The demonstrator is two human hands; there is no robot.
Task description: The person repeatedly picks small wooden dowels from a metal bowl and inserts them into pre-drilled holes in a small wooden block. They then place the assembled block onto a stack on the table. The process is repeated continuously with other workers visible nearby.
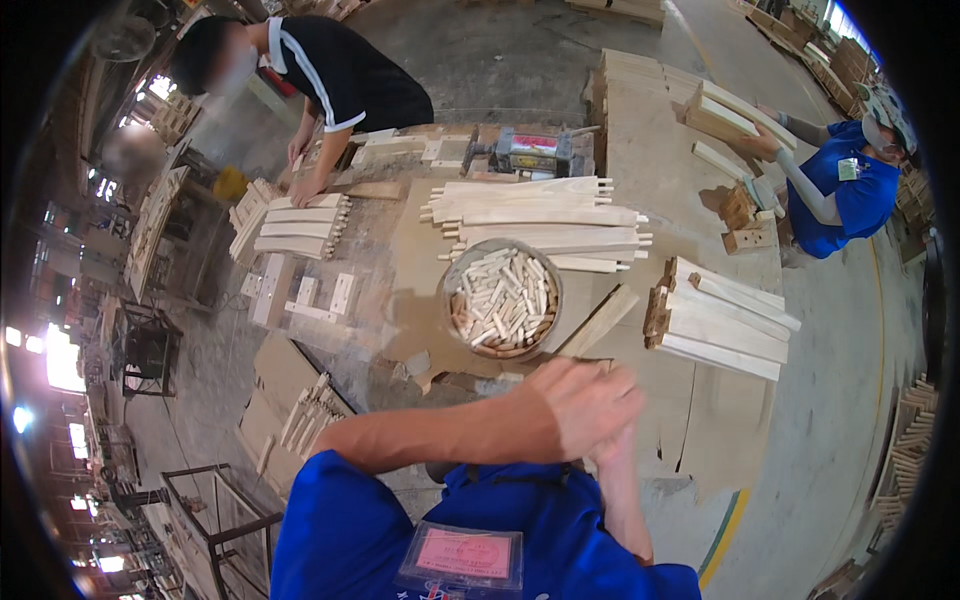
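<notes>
In the head view, the left hand (592,395) overlaps the right hand (612,448) at the near edge of the brown-topped bench (735,410); any grip I cannot tell. Just beyond lie a narrow tan wooden strip (600,320) and a round grey tub (447,290) of pale wooden dowels (508,297).

On the table (378,255) now, the bucket (445,300) is set centrally, pegs (507,292) heaped inside. Behind it, slats (545,215) are stacked, backed by 1 machine (530,150). To its right, 1 board (598,322) is laid, then another pile (725,320); leftward, 1 smaller stack (300,228) is placed.
</notes>
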